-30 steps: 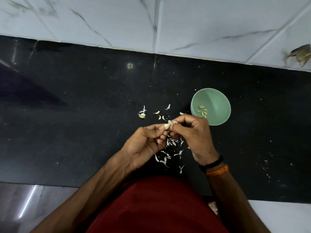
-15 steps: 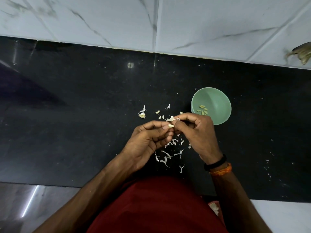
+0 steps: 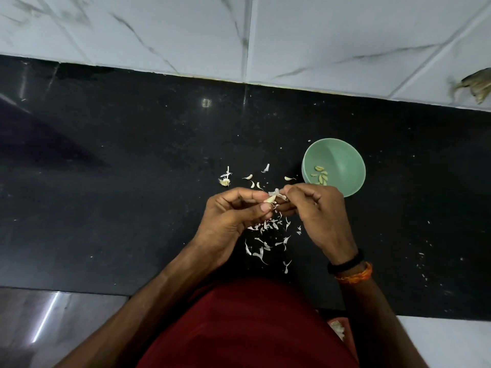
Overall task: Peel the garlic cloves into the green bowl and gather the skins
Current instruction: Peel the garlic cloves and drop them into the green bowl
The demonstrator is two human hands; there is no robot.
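Above the black counter, my left hand (image 3: 231, 216) pinches a pale garlic clove (image 3: 270, 199) between thumb and fingers. My right hand (image 3: 317, 211) meets it from the right and pinches a strip of white skin (image 3: 275, 193) at the clove's top. The green bowl (image 3: 342, 158) stands just beyond my right hand, and several peeled cloves (image 3: 321, 176) lie in it. Loose garlic skins (image 3: 268, 235) are scattered on the counter under and behind my hands. A garlic root end (image 3: 225, 182) lies to the left of them.
The black counter (image 3: 119, 168) runs to a white marble-tiled wall (image 3: 239, 35) at the back. A brownish object (image 3: 475, 85) shows at the right edge against the wall. My red-clothed body fills the bottom middle. Small white specks dot the counter at the right.
My hands have stayed together over the skins, shifting slightly. The right fingers have pulled a strip of skin up from the clove. The bowl has not moved.
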